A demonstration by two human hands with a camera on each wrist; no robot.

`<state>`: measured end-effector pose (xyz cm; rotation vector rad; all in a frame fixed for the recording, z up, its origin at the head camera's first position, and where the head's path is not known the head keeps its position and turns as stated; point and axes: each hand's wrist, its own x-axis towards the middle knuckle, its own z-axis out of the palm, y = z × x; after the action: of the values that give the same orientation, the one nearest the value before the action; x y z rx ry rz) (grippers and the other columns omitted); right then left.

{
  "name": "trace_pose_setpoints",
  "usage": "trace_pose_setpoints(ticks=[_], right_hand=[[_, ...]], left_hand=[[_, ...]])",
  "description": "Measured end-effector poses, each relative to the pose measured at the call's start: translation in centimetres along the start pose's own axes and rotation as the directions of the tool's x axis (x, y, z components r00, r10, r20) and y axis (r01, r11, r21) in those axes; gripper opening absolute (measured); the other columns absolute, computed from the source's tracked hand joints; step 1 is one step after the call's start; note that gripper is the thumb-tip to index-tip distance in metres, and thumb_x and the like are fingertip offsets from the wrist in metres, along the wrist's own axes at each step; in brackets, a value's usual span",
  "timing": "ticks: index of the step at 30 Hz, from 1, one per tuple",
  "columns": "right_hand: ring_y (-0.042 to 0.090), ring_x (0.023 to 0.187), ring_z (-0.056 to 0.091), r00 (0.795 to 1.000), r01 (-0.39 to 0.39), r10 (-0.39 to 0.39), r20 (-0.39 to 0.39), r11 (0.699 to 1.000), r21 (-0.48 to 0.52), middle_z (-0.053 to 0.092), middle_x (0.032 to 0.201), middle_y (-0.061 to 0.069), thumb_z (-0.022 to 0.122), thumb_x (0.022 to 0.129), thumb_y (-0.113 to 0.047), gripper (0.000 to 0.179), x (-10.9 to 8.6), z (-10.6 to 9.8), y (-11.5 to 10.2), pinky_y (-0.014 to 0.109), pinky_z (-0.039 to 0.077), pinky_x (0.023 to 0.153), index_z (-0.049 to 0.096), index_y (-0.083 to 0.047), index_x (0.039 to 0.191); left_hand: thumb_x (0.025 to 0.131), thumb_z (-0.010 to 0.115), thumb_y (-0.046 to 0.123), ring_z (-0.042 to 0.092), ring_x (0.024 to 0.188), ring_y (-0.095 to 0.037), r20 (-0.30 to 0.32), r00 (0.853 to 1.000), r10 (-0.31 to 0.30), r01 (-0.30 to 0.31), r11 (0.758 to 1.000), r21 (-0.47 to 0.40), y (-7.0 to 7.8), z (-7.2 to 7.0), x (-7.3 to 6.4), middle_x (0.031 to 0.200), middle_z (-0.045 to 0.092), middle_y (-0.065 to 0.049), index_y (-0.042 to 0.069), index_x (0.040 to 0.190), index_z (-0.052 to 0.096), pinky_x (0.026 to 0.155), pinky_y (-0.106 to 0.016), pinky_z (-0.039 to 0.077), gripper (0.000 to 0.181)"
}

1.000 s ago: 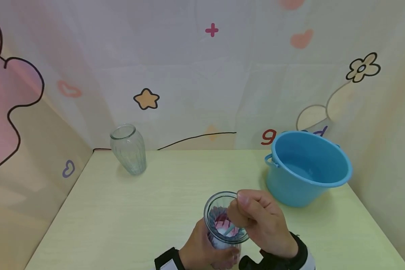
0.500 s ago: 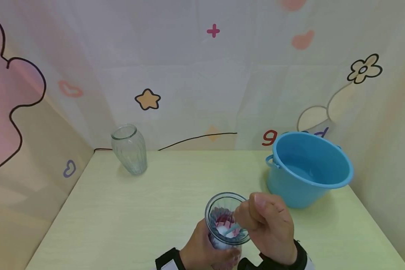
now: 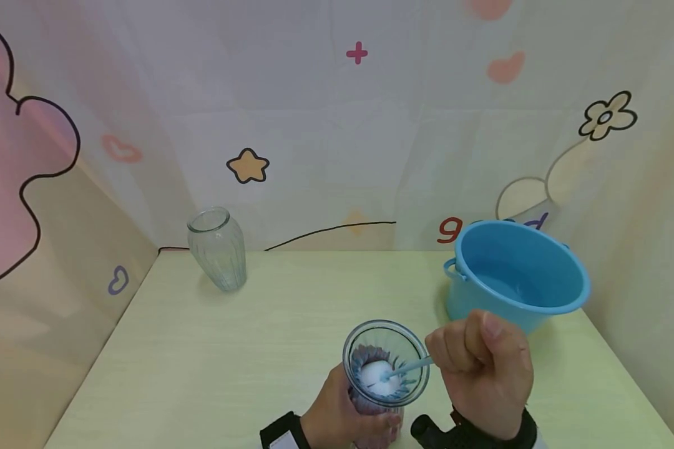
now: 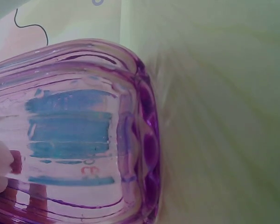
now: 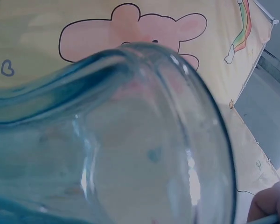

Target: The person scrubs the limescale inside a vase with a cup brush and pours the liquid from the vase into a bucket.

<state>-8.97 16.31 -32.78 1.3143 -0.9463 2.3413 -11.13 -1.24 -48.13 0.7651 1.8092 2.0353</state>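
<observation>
My left hand (image 3: 345, 411) grips a ribbed glass vase (image 3: 386, 324) near the table's front, its mouth tipped toward the head camera. In my right hand (image 3: 485, 371), curled fingers hold the pale blue handle of a bottle brush (image 3: 417, 365). The white rounded brush head (image 3: 375, 376) is down inside the vase, while the handle leans out over the right side of the rim. The left wrist view shows the lower vase (image 4: 74, 140) tinted pink and purple, with blue bands seen through the glass. In the right wrist view the vase's rim (image 5: 191, 116) fills the middle.
A second clear glass vase (image 3: 218, 255) stands at the back left of the pale table (image 3: 202, 362). At the back right is a blue bucket (image 3: 517, 268), behind my right hand. A printed cloth (image 3: 314, 125) hangs behind the table.
My right hand has moved right and away from the vase mouth, pulling more of the handle out. The white head now shows higher inside. The left hand keeps its grip.
</observation>
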Motion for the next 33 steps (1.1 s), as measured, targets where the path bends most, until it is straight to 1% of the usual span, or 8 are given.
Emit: trace_pose_setpoints(ticks=[5, 10, 15, 16, 22, 26, 30, 33], right_hand=[[0.015, 0.046, 0.025, 1.000, 0.023, -0.022, 0.019, 0.999, -0.033, 0.023, 0.057, 0.002, 0.013, 0.107, -0.006, 0.042, 0.0, 0.3, 0.2, 0.022, 0.017, 0.043, 0.024, -0.006, 0.066], [0.014, 0.045, 0.027, 0.999, 0.026, -0.024, 0.024, 0.996, -0.082, 0.024, 0.056, 0.001, 0.014, 0.108, -0.005, 0.044, -0.3, 0.7, 0.4, 0.021, 0.018, 0.042, 0.027, -0.006, 0.066], [0.014, 0.046, 0.029, 0.998, 0.009, -0.003, 0.060, 0.994, -0.108, 0.026, 0.056, 0.002, 0.015, 0.108, -0.002, 0.044, -0.6, 1.2, 0.8, 0.020, 0.020, 0.042, 0.029, -0.006, 0.066], [0.014, 0.046, 0.028, 0.998, 0.003, 0.005, 0.069, 0.994, -0.114, 0.026, 0.056, 0.002, 0.016, 0.108, -0.002, 0.044, -0.6, 1.3, 0.8, 0.020, 0.020, 0.042, 0.029, -0.006, 0.066], [0.015, 0.047, 0.025, 0.994, -0.027, 0.046, 0.097, 0.982, -0.187, 0.025, 0.057, 0.004, 0.018, 0.107, 0.005, 0.042, -1.0, 1.3, 1.5, 0.023, 0.020, 0.042, 0.030, -0.004, 0.068], [0.017, 0.051, 0.027, 0.988, -0.096, 0.124, 0.092, 0.960, -0.263, 0.025, 0.060, 0.005, 0.023, 0.102, 0.014, 0.039, -1.5, 1.1, 1.8, 0.026, 0.024, 0.044, 0.033, -0.003, 0.069], [0.017, 0.053, 0.033, 0.974, -0.170, 0.215, 0.069, 0.899, -0.404, 0.032, 0.061, 0.006, 0.032, 0.094, 0.022, 0.035, -1.8, 1.0, 1.8, 0.027, 0.029, 0.044, 0.043, -0.002, 0.070], [0.017, 0.052, 0.036, 0.958, -0.218, 0.280, 0.065, 0.856, -0.470, 0.035, 0.060, 0.006, 0.036, 0.090, 0.024, 0.036, -1.8, 1.0, 1.7, 0.026, 0.030, 0.043, 0.047, -0.003, 0.070]], left_hand=[[0.080, 0.089, 0.017, 0.069, 0.117, -0.019, -0.003, 1.000, 0.006, -0.006, 1.000, 0.009, -0.1, 0.0, 0.0, 0.128, 0.069, -0.003, 0.014, 0.139, 0.051, 0.102, -0.028, 0.055, 0.070], [0.079, 0.088, 0.016, 0.069, 0.115, -0.020, -0.002, 1.000, 0.005, -0.005, 1.000, -0.005, -0.1, 0.0, 0.0, 0.127, 0.069, -0.004, 0.010, 0.139, 0.051, 0.100, -0.029, 0.056, 0.071], [0.079, 0.088, 0.017, 0.068, 0.115, -0.018, 0.003, 1.000, -0.012, 0.012, 1.000, 0.002, 0.0, -0.1, 0.0, 0.127, 0.068, -0.003, 0.015, 0.138, 0.051, 0.101, -0.029, 0.056, 0.070], [0.079, 0.087, 0.017, 0.069, 0.115, -0.019, 0.006, 1.000, -0.001, 0.001, 1.000, 0.007, 0.0, -0.1, 0.0, 0.127, 0.068, -0.003, 0.015, 0.138, 0.051, 0.101, -0.029, 0.056, 0.069], [0.082, 0.086, 0.019, 0.069, 0.113, -0.021, 0.018, 1.000, -0.002, 0.002, 1.000, -0.001, 0.1, 0.0, -0.1, 0.125, 0.069, -0.003, 0.014, 0.140, 0.050, 0.101, -0.027, 0.055, 0.068], [0.083, 0.086, 0.020, 0.069, 0.114, -0.020, 0.020, 1.000, 0.024, -0.024, 1.000, 0.017, 0.1, 0.0, 0.0, 0.125, 0.069, -0.003, 0.021, 0.138, 0.052, 0.103, -0.029, 0.055, 0.065], [0.084, 0.085, 0.020, 0.068, 0.117, -0.020, 0.033, 0.997, 0.069, -0.070, 0.997, 0.031, 0.1, 0.0, 0.1, 0.129, 0.069, -0.002, 0.025, 0.140, 0.052, 0.106, -0.031, 0.054, 0.066], [0.085, 0.084, 0.019, 0.068, 0.118, -0.020, 0.043, 0.996, 0.080, -0.081, 0.997, 0.021, 0.2, -0.1, 0.2, 0.132, 0.068, -0.003, 0.025, 0.143, 0.051, 0.105, -0.031, 0.054, 0.067]])
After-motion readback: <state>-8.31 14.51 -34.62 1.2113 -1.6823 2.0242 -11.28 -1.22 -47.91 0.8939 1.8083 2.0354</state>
